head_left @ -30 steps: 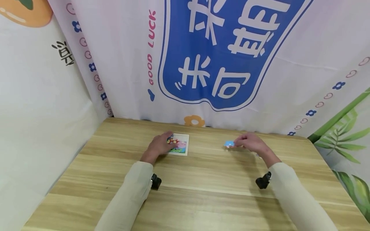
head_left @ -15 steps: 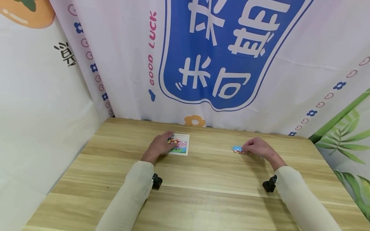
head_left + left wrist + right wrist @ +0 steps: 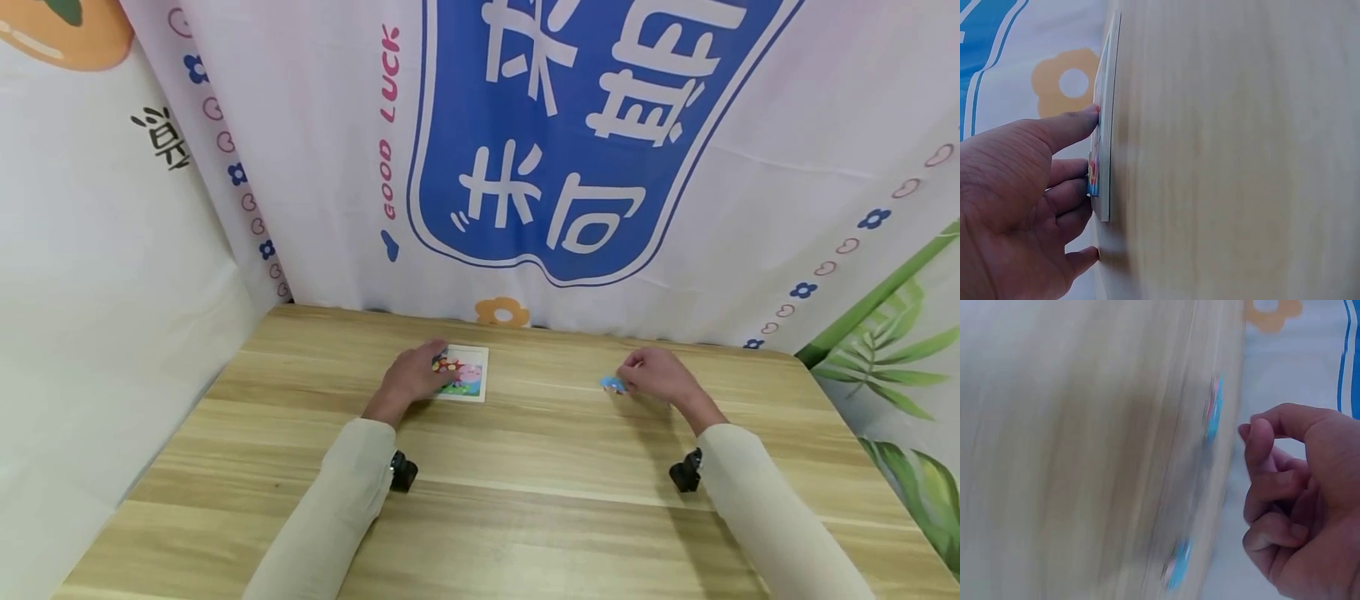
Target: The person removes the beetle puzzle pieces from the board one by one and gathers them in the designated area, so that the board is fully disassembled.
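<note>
A small puzzle board (image 3: 468, 383) with a light frame and a colourful cartoon picture lies at the table's far side. My left hand (image 3: 411, 377) rests on its left part, thumb and fingertips touching the picture face. In the left wrist view a piece (image 3: 1093, 180) stands slightly proud of the board (image 3: 1107, 144) under the fingers. A blue puzzle piece (image 3: 612, 384) lies on the table beside my right hand (image 3: 662, 377). The right wrist view shows this hand's curled fingers apart from that piece (image 3: 1214, 411), with nothing visible between thumb and index finger.
A second blue puzzle piece (image 3: 1178, 565) lies on the wooden table (image 3: 480, 500) in the right wrist view; the hand hides it in the head view. A printed curtain (image 3: 337, 167) hangs along the table's back edge, with another cloth (image 3: 97, 275) on the left.
My right hand moved right with the blue piece pinched in its fingers, then let it go on the table and drew slightly up and away. The left hand has stayed on the board.
</note>
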{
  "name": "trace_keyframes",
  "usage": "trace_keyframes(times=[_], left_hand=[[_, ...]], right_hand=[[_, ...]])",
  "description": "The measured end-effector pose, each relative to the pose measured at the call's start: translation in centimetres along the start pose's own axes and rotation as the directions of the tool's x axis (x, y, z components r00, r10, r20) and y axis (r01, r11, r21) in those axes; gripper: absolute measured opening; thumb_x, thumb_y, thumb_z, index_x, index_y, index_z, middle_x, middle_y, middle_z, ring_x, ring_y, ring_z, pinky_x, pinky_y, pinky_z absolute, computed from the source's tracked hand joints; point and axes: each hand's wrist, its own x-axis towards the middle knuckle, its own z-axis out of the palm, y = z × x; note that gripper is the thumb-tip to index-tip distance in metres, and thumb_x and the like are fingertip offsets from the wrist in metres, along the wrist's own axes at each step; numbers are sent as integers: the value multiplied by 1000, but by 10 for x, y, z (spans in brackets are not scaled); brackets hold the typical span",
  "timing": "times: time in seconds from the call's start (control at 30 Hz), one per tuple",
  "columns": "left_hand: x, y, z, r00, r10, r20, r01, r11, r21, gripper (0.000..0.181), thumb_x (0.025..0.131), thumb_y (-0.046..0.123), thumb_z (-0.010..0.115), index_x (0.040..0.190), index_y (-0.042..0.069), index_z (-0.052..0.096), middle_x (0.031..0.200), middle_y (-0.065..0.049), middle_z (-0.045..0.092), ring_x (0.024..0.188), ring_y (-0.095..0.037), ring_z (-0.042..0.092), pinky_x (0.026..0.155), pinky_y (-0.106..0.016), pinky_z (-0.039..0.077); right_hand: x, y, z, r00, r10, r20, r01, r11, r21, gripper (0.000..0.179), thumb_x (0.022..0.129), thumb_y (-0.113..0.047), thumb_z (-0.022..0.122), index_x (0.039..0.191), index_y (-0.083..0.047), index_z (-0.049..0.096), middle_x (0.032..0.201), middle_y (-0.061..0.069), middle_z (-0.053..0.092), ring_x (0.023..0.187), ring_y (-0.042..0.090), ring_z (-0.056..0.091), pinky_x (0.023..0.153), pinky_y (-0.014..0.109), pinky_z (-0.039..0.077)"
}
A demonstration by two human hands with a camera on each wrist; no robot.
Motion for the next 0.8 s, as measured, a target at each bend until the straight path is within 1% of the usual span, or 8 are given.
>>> trace_keyframes(times=[0.1,0.23,0.4,0.43,0.5,0.6,0.7,0.8], left_hand=[[0,-1,-1,1000,4,-6,-4,1000,13,72,99,39,70,158,9,41,160,-17,40,145,-42,35,117,-55,28],[-1,-1,1,1000,5,-11,-5,1000,21,73,98,40,71,158,9,42,160,-15,40,145,-41,36,116,-55,29],[-5,0,2,1000,0,-19,1,999,42,72,98,40,71,157,8,43,159,-16,42,142,-42,39,114,-56,32],[-7,0,2,1000,-3,-22,4,999,45,73,98,40,71,157,8,43,158,-16,43,141,-42,40,113,-56,33],[-9,1,1,1000,-1,-31,2,999,49,74,98,41,71,157,7,42,155,-19,46,138,-42,44,110,-57,36],[-12,1,1,999,14,-47,-12,999,45,77,98,41,72,157,4,40,152,-21,49,133,-41,49,107,-56,40],[-14,1,1,998,30,-56,-28,999,33,81,97,42,73,157,1,38,151,-23,49,131,-42,51,105,-56,42],[-15,-1,1,998,31,-59,-29,999,25,83,96,43,74,156,-1,38,152,-24,48,132,-42,51,106,-56,41]], right_hand=[[12,-22,13,999,-50,-15,50,999,17,23,99,-15,59,103,0,75,87,6,71,69,16,59,69,37,49],[29,-55,37,995,-99,-6,99,993,62,19,99,-14,62,103,-1,76,87,5,70,72,17,59,70,36,50],[49,-105,72,985,-172,-2,172,983,60,15,99,-15,67,104,-6,77,95,0,70,88,16,62,85,37,53],[52,-115,79,983,-184,5,183,981,65,15,100,-16,67,105,-7,77,96,-1,71,90,16,63,86,36,53],[59,-132,91,981,-194,22,192,979,75,14,101,-18,67,106,-9,77,97,-2,70,92,15,63,86,35,53],[69,-155,107,975,-215,52,210,974,84,14,102,-19,66,104,-10,77,94,-4,70,87,14,63,80,32,53],[76,-171,117,969,-238,68,235,971,45,14,103,-20,66,101,-12,77,89,-5,69,81,13,62,75,31,52],[82,-180,124,967,-243,74,244,970,-12,14,102,-21,66,99,-14,77,88,-6,70,79,12,61,75,31,51]])
